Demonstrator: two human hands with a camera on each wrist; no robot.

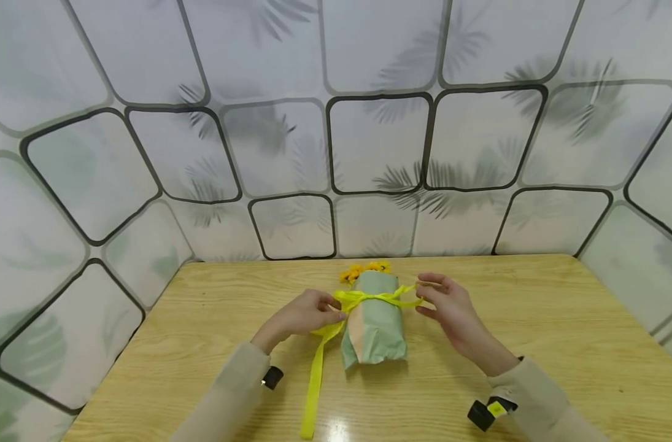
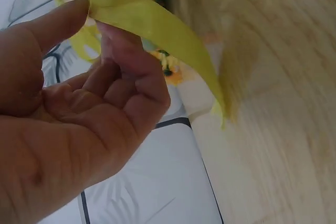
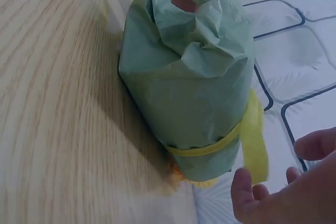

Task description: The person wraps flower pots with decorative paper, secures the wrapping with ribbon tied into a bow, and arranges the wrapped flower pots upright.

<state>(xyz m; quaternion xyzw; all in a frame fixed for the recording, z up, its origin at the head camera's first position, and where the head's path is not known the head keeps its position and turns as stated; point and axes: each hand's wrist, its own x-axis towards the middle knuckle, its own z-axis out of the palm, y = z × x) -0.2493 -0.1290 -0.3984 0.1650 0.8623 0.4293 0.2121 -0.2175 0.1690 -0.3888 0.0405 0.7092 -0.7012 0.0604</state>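
Note:
A bouquet wrapped in pale green paper (image 1: 382, 331) lies on the table with its flower end toward the wall. Yellow-orange flowers (image 1: 353, 274) peek out at that end. Around the wrap runs a yellow ribbon (image 1: 375, 297), knotted on top with loops to either side. At the left side, my left hand (image 1: 305, 314) pinches the ribbon (image 2: 157, 24) between thumb and forefinger, as the left wrist view shows. My right hand (image 1: 457, 316) is at the ribbon's right loop, fingers spread apart. In the right wrist view its fingertips (image 3: 242, 179) are right beside the ribbon's hanging part (image 3: 255, 148).
One long ribbon tail (image 1: 312, 393) trails over the wooden table (image 1: 534, 331) toward the near edge. Behind the table stands a wall covering (image 1: 380, 147) with rounded squares and leaf shadows. Each sleeve has a small black device (image 1: 482, 415) by the wrist.

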